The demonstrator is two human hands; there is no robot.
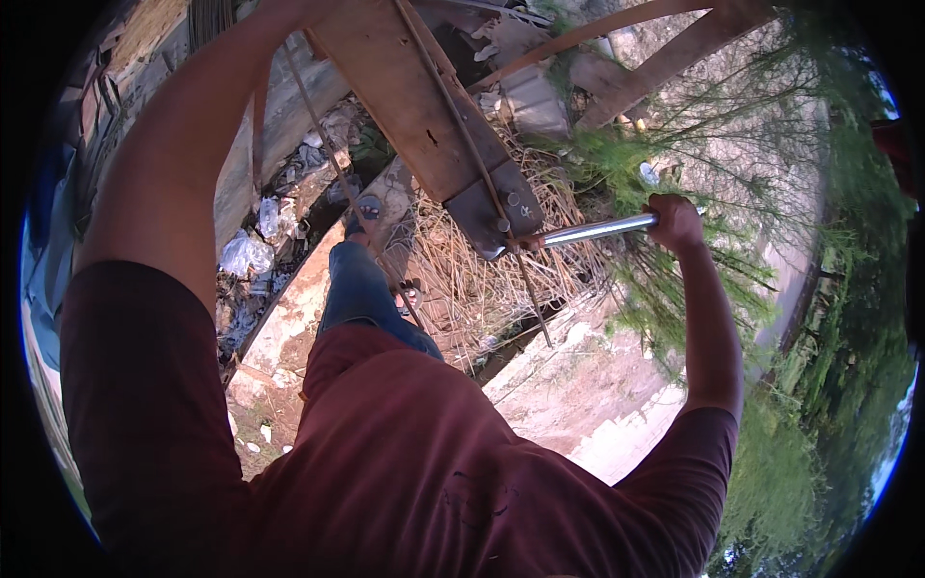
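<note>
My right hand (674,223) is closed round the outer end of a shiny chrome bar (597,231). The bar's inner end meets the lower corner of a brown, rusty steel beam (385,72), beside a dark end plate (493,204). Two bolt heads (513,198) show near that end. What joins the bar to the beam is too small to make out. A thin rusty rod (453,116) runs along the beam and past its end. My left arm (173,164) stretches up to the beam's upper part, where the frame's edge cuts off my left hand and hides its fingers.
Below the beam lies a heap of dry stalks (453,279) between concrete edges. Clear plastic litter (248,252) fills a gutter on the left. Rusty crossbars (665,67) stand at the upper right, near leafy green branches (674,299). My sandalled foot (368,206) rests on a ledge.
</note>
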